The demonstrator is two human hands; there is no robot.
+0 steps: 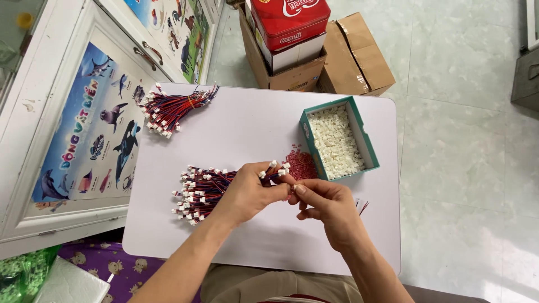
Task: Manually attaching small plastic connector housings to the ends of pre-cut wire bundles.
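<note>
Near the middle of the frame the left hand (247,191) is closed around a bunch of red and dark wire leads (205,191), white plug ends fanning out to the left over the white table (252,241) and a few more sticking up past the knuckles toward the centre. The right hand (328,210) sits just right of it, thumb and forefinger pinched together against the left fingertips; something small seems caught in the pinch, too tiny to make out. A couple of thin wire ends poke out on the table just right of that hand.

Right above the two hands lies a small heap of red pieces (302,163), touching the near corner of a teal cardboard box (368,143) filled with little white connector housings (337,143). In the upper left of the table rests a second wire bundle (174,109), tied round its middle, well apart from the hands.

Past the table's far edge, at top centre, stand brown cartons (359,56) with a red tin (289,19) on top. Along the left runs a white cabinet (50,106) bearing a sea-animal poster (92,129). Pale floor tiles (466,140) fill the right side
</note>
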